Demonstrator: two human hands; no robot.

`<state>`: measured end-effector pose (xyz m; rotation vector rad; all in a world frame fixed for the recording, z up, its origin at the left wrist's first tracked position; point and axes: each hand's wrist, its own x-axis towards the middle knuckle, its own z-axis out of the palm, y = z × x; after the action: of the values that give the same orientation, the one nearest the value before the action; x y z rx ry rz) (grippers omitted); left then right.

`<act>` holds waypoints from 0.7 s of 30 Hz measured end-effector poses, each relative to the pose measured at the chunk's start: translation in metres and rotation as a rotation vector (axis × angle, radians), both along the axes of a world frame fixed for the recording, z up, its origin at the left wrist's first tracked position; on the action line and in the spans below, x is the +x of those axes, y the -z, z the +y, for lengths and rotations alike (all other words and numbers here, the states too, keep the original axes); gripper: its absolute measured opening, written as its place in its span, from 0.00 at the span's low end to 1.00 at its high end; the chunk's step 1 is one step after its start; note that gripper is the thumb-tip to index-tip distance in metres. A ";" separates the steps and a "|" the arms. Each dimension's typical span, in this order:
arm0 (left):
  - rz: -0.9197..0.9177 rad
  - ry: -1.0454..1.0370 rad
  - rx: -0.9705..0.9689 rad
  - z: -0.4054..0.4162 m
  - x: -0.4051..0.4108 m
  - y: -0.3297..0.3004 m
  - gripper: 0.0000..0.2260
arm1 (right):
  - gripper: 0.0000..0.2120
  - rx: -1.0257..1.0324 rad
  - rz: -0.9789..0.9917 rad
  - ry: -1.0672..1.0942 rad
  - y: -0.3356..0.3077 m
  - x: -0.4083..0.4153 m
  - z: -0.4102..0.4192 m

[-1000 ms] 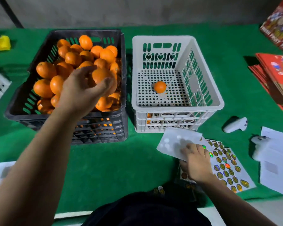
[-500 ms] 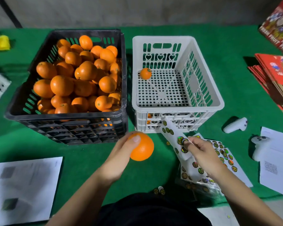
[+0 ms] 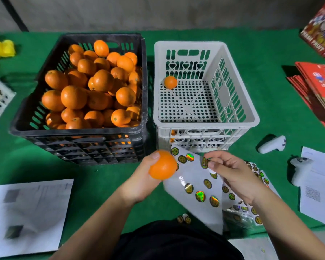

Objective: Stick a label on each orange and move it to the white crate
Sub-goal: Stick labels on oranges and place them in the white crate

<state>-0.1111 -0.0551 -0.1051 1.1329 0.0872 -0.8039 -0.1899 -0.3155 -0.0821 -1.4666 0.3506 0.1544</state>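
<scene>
Holding 1 orange (image 3: 162, 165) above the green counter (image 3: 101, 184), just in front of the white crate (image 3: 251, 117), the left hand (image 3: 139, 182) cups it with curled fingers. Firm, round, moderately heavy fruit suits a palm-wide grasp. The right hand (image 3: 233, 172) pinches a light, flimsy label (image 3: 204, 162) at the sticker sheet (image 3: 195, 184).

We cannot see the palm side of the orange (image 3: 162, 164), wrapped by the left hand (image 3: 139, 182). The right hand (image 3: 233, 175) covers part of the sticker sheet (image 3: 195, 186), so its pinched label is unclear. The red boxes (image 3: 319, 79) and yellow object (image 3: 0, 48) run off-frame; the printed paper (image 3: 26, 214) is blurred.
</scene>
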 end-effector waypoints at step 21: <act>-0.098 -0.052 -0.136 -0.005 -0.017 -0.023 0.42 | 0.12 -0.385 -0.149 -0.063 -0.025 0.014 0.039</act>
<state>-0.1277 -0.0600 -0.0822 1.0350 -0.0195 -0.6960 -0.1762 -0.2766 -0.0570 -1.8588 0.2191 0.0270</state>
